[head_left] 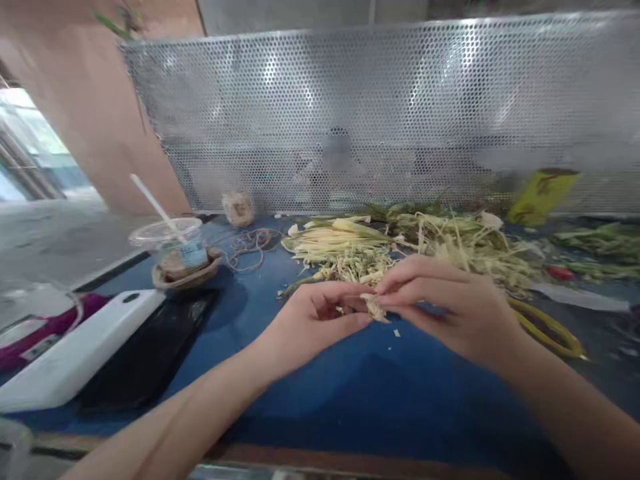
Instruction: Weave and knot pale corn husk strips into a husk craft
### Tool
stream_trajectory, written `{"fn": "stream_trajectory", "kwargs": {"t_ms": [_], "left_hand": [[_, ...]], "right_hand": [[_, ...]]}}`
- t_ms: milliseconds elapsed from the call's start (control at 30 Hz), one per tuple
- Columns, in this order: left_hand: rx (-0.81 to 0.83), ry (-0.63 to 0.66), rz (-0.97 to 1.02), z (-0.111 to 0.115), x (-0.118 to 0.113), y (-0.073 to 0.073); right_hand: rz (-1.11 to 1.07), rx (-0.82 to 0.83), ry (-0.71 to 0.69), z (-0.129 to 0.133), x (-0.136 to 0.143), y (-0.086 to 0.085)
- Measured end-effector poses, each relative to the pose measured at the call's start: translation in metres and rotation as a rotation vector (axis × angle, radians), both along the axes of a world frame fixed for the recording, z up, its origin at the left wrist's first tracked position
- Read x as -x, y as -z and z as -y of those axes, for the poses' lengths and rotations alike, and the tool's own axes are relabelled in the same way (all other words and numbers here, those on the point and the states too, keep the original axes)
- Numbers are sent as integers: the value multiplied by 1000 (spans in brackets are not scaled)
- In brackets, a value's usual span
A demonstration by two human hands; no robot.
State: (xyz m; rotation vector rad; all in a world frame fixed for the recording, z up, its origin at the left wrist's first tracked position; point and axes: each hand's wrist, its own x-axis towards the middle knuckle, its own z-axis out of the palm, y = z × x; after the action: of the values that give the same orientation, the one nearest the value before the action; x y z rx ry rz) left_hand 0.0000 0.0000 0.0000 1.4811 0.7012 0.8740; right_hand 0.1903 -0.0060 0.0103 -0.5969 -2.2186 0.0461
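My left hand (320,317) and my right hand (445,303) meet low over the blue tabletop (350,387). Between their fingertips is a small, pale, dry plant piece (375,308) with a frayed, crumpled shape. The left thumb and fingers pinch it from the left, while the right fingertips grip its right side. Just beyond lies a heap of pale green and cream plant bits (360,261). Behind that is a bundle of yellowish strips (335,239), and a tangle of dry fibres (465,250) spreads to its right.
On the left, a clear plastic cup with a straw (183,250) stands in a shallow bowl (193,275). Nearby are a white slab (85,347), a black flat slab (150,353) and loose string (253,243). A yellow cylinder (543,197) and yellow loop (550,330) are rightward; a perforated metal panel (380,113) stands behind.
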Motion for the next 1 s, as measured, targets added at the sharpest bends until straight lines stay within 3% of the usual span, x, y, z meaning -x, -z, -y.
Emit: {"fn": "stream_trajectory", "kwargs": {"t_ms": [433, 1000], "left_hand": [[-152, -155, -22, -2, 0, 10], [-225, -244, -104, 1, -1, 8]], "right_hand": [[-178, 170, 209, 6, 9, 3], [-247, 281, 231, 4, 12, 9]]}}
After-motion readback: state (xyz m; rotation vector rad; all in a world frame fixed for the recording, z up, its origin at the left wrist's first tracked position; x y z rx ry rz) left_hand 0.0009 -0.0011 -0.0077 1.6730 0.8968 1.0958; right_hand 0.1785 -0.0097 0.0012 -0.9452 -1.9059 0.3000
